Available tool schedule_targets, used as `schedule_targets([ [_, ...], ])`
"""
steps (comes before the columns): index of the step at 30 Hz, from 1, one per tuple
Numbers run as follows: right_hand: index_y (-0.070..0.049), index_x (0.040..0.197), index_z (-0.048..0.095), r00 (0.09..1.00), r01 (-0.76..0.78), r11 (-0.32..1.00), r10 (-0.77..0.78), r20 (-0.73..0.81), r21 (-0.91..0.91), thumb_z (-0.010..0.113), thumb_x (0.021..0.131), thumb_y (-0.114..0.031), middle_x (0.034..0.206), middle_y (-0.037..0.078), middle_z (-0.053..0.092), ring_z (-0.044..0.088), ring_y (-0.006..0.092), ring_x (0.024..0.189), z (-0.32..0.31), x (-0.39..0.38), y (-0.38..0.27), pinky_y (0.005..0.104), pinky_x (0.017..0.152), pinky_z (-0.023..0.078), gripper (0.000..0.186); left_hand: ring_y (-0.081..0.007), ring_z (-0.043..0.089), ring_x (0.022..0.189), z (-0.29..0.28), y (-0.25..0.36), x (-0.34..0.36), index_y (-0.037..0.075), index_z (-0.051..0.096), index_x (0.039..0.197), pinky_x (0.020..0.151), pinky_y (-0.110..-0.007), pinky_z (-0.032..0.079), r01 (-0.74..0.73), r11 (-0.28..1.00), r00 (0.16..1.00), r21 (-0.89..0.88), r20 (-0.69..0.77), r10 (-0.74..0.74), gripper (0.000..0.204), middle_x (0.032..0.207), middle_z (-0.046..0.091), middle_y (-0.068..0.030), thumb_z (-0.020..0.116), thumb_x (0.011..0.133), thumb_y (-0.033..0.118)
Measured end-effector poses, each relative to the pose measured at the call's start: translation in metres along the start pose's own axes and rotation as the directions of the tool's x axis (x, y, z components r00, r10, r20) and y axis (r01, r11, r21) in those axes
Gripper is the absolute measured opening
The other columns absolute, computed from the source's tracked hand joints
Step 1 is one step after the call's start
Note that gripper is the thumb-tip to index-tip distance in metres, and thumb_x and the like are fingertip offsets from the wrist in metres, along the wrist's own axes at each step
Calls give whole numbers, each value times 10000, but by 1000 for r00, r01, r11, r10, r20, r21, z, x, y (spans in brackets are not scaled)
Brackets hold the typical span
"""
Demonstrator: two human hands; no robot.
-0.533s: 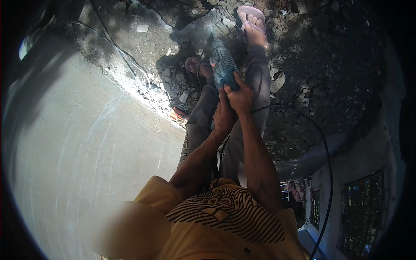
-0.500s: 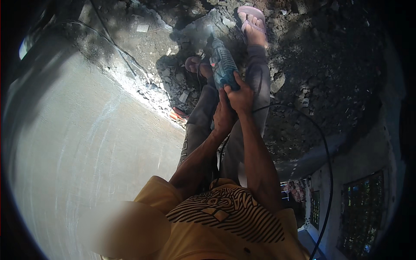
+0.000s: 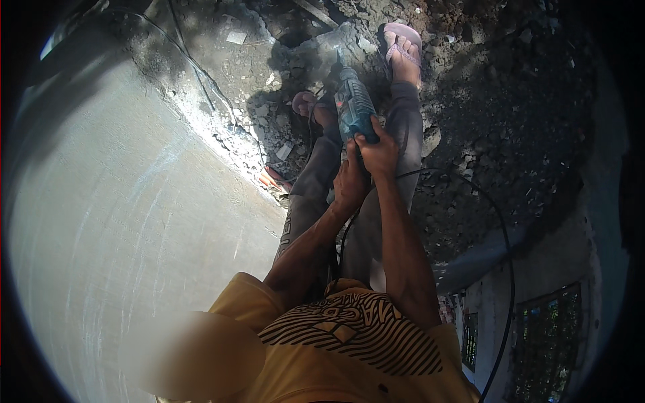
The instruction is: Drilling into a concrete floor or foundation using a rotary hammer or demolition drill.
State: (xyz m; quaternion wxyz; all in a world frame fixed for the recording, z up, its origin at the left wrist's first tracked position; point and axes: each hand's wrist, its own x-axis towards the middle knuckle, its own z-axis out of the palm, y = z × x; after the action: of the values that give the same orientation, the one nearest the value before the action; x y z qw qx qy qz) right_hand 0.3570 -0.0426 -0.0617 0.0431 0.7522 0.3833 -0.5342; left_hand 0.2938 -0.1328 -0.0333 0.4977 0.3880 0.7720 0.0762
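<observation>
A teal rotary hammer (image 3: pixel 355 104) points away from me, its bit toward the broken ground beyond my feet. My right hand (image 3: pixel 379 153) is wrapped around its rear end, with the thumb lying along the body. Just below and to the left, my left hand (image 3: pixel 349 183) is closed at the handle, though its fingers are partly hidden. From the tool a black power cable (image 3: pixel 505 238) loops out to the right and runs down past my side. Dust or glare blurs the tip of the bit, so its contact with the ground is unclear.
My feet in pink flip-flops (image 3: pixel 403 32) stand either side of the bit on rubble. A pale plastered wall (image 3: pixel 134 221) rises at the left. Near its base lie an orange object (image 3: pixel 272 178) and a loose cord (image 3: pixel 195 64). A barred window (image 3: pixel 547 342) is at lower right.
The ground, feet and tool sit slightly lower and further right in the picture, and a stick-like piece now shows at the top. Both hands keep the same hold on the rotary hammer.
</observation>
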Motion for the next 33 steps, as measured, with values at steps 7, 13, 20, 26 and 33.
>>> schedule_targets([
  [7,-80,1343,583,996,80,996,-81,-30,-38,747,782,-283,1195,240,657,649,368,1105,0,-1,5,401,937,501,619,-462,564,1173,0,7,-1,-44,155,1495,942,-470,494,129,985,989,-112,86,-120,1001,1309,515,-335,795,779,236],
  [13,-80,1360,569,999,42,997,-41,13,-64,748,775,-294,1246,251,631,626,356,1154,-1,-3,0,390,965,481,649,-449,607,1092,9,-3,-5,-37,140,1505,905,-485,502,-35,997,993,-76,-114,26,1031,1215,571,-322,798,762,246],
  [20,-102,1385,554,998,-63,993,64,10,-99,751,765,-291,1230,244,640,633,343,1127,-2,1,-6,390,957,475,677,-432,656,917,16,-6,-3,-1,139,1521,763,-500,536,45,995,996,-91,-75,-52,1069,1015,639,-287,802,740,305],
  [26,-119,1398,547,997,-57,995,60,40,-77,752,761,-288,1255,224,634,634,322,1119,-4,-1,-2,382,946,476,690,-428,656,877,17,-7,-7,4,147,1521,738,-495,541,34,995,995,-91,-87,-42,1067,972,633,-270,799,739,322],
  [33,-149,1487,440,925,-319,930,263,274,182,754,766,-292,1359,170,556,580,279,1173,-23,0,-15,368,973,457,799,-436,613,970,-13,9,-17,82,122,1557,793,-547,514,18,984,991,175,124,-40,936,1003,577,-234,666,795,104],
])
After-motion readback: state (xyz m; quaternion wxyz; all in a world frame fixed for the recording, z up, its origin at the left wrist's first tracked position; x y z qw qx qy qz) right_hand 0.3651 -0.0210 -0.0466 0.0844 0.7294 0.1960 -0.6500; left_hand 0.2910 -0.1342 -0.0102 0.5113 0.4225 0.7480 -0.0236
